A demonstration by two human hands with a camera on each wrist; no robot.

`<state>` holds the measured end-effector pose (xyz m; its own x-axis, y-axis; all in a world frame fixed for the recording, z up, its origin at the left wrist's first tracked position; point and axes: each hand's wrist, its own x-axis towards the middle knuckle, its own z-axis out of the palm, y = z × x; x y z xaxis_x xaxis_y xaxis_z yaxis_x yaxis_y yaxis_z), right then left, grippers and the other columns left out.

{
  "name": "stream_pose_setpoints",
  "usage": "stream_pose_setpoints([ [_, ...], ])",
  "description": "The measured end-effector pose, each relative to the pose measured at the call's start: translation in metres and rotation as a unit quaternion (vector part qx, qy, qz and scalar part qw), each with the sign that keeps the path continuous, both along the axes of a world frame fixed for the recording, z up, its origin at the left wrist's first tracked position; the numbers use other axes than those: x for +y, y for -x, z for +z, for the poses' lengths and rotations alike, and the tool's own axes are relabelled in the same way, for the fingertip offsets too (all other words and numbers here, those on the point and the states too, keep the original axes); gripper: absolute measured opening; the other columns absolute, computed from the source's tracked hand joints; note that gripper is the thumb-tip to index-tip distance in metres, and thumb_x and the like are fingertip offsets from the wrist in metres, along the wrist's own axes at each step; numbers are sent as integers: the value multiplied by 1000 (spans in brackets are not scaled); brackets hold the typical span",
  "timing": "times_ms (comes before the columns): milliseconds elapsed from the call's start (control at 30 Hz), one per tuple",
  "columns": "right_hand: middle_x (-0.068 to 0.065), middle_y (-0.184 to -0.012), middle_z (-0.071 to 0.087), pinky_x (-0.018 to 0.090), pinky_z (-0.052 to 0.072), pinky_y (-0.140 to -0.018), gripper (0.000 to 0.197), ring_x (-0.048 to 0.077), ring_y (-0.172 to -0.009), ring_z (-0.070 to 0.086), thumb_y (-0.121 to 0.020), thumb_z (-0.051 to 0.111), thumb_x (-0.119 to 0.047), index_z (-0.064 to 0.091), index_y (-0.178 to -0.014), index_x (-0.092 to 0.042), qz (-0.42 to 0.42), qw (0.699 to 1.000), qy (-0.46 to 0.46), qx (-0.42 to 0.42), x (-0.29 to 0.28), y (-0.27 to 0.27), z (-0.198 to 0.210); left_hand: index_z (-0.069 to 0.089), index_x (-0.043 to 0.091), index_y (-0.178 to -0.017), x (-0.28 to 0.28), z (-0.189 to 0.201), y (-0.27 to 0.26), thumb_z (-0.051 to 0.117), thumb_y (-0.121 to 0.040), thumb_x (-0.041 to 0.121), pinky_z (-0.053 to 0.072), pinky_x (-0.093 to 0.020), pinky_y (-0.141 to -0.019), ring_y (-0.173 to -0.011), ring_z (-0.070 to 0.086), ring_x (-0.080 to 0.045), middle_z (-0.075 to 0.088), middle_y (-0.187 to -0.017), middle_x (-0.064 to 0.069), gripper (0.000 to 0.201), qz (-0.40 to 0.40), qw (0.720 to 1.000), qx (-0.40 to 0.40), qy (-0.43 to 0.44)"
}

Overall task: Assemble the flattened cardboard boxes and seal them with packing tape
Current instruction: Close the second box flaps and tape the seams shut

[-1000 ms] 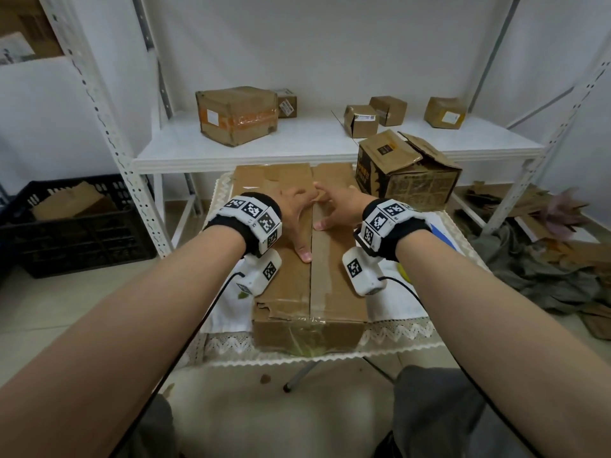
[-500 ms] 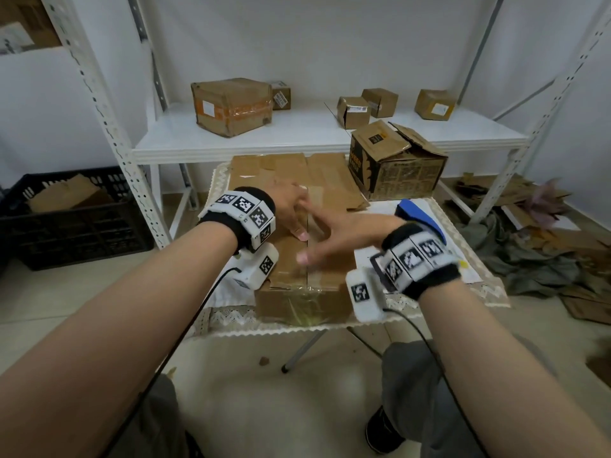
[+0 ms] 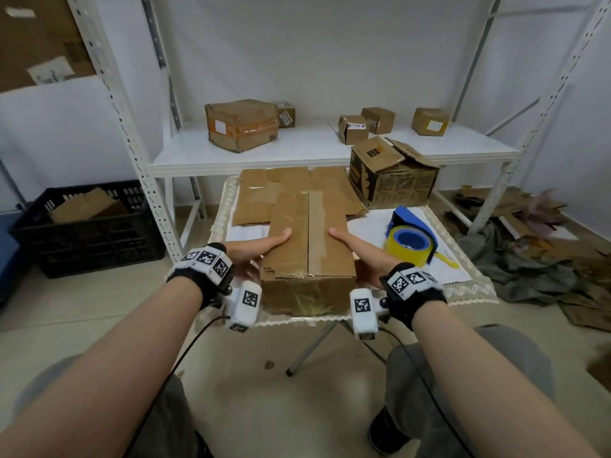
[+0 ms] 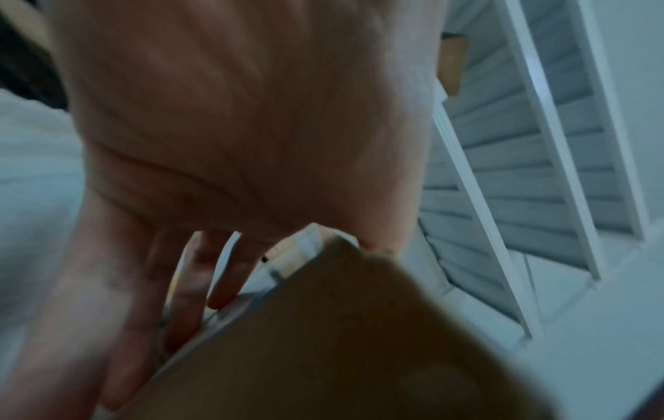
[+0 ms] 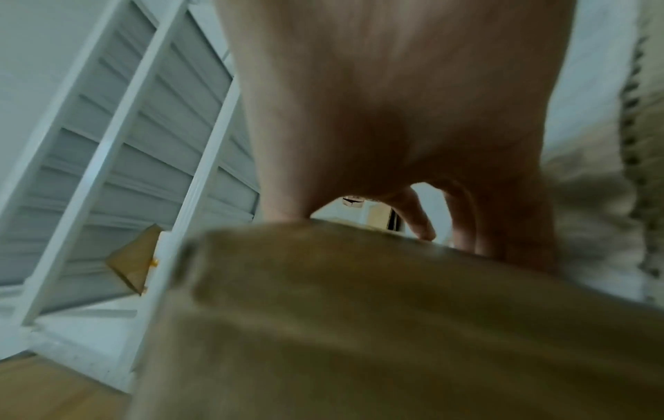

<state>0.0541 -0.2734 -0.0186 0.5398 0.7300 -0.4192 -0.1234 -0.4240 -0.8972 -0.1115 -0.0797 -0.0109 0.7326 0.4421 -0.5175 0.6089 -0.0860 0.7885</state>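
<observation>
A brown cardboard box (image 3: pixel 297 246) stands closed on the small table, a strip of tape running along its top seam. My left hand (image 3: pixel 261 246) lies against its left side, thumb flat on the top and fingers straight down the wall. My right hand (image 3: pixel 360 249) mirrors it on the right side. In the left wrist view the left hand (image 4: pixel 233 113) extends down beside the box (image 4: pixel 341 341). The right wrist view shows the right hand (image 5: pixel 395 99) likewise beside the box (image 5: pixel 395 312). A blue tape dispenser (image 3: pixel 411 238) with a yellow roll lies right of the box.
Flattened cardboard (image 3: pixel 264 193) lies behind the box, an open printed box (image 3: pixel 395 173) at the table's back right. The lace-edged table (image 3: pixel 463 282) is small. A white shelf (image 3: pixel 297 153) behind holds several sealed boxes. A black crate (image 3: pixel 86 226) stands left; scraps cover the floor at right.
Both hands left the top seam, where they were pressing the tape, and moved apart to the box's left and right sides. The right hand swept back toward me first.
</observation>
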Motion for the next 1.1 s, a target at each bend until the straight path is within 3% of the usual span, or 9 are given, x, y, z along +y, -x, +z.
stream_pose_setpoints([
  [100, 17, -124, 70, 48, 57, -98, 60, 33, -108, 70, -86, 72, -57, 59, -131, -19, -28, 991, -57, 122, -3, 7, 1, 59, 13, -135, -3, -4, 6, 72, -35, 96, 58, -45, -93, -111, 68, -36, 66, -129, -24, 131, 13, 998, -28, 59],
  [200, 16, -95, 73, 40, 59, -76, 54, 30, -80, 71, -92, 65, -51, 61, -127, -11, -61, 975, -112, 180, -11, 9, 2, 54, 10, -138, 2, -7, 11, 58, -46, 101, 62, -44, -71, -97, 65, -36, 63, -120, -23, 129, 34, 993, -40, 105],
  [267, 12, -86, 70, 36, 57, -69, 44, 27, -73, 68, -96, 58, -49, 60, -121, -12, -110, 960, -167, 199, -16, 5, 3, 58, 11, -133, 5, -11, 14, 36, -68, 99, 61, -43, -71, -96, 62, -34, 61, -110, -20, 112, 23, 991, -34, 131],
  [333, 11, -83, 69, 32, 58, -66, 42, 25, -69, 68, -96, 57, -49, 61, -119, -14, -143, 943, -211, 214, -17, -2, 7, 66, 12, -123, 4, -14, 14, 20, -93, 82, 59, -37, -71, -98, 63, -31, 67, -113, -17, 89, 8, 992, -24, 122],
  [400, 11, -82, 71, 33, 58, -69, 44, 25, -67, 69, -94, 59, -51, 65, -118, -15, -143, 934, -224, 238, -16, -5, 10, 70, 14, -113, -7, -9, 11, 36, -108, 49, 56, -28, -65, -99, 62, -26, 68, -124, -17, 49, -36, 997, 5, 65],
  [467, 10, -79, 71, 34, 55, -71, 43, 25, -67, 68, -94, 60, -52, 65, -117, -17, -142, 937, -212, 238, -13, -3, 12, 69, 14, -109, -14, -8, 7, 63, -100, 23, 52, -22, -67, -105, 58, -29, 66, -125, -16, 13, -111, 993, 47, 7],
  [633, 9, -78, 70, 32, 58, -62, 38, 24, -65, 67, -95, 59, -51, 65, -111, -18, -151, 934, -219, 238, -10, 8, 11, 61, 20, -127, -20, -10, 11, 80, -86, 13, 56, -30, -86, -113, 64, -24, 70, -122, -5, 46, -149, 988, -6, -43],
  [800, 7, -78, 76, 35, 55, -66, 35, 22, -61, 72, -97, 55, -52, 69, -103, -21, -172, 915, -262, 256, -8, 7, 11, 66, 9, -124, -26, -8, 18, 83, -81, 19, 52, -37, -101, -118, 67, -23, 73, -121, -3, 47, -151, 979, -118, 66],
  [1100, 10, -95, 77, 37, 53, -74, 49, 26, -80, 72, -95, 54, -56, 67, -126, -20, -168, 911, -265, 267, -2, 9, 7, 70, 1, -89, -39, -16, 9, 86, -64, 21, 60, -27, -75, -81, 70, -23, 74, -84, -12, 35, 27, 963, -265, 45],
])
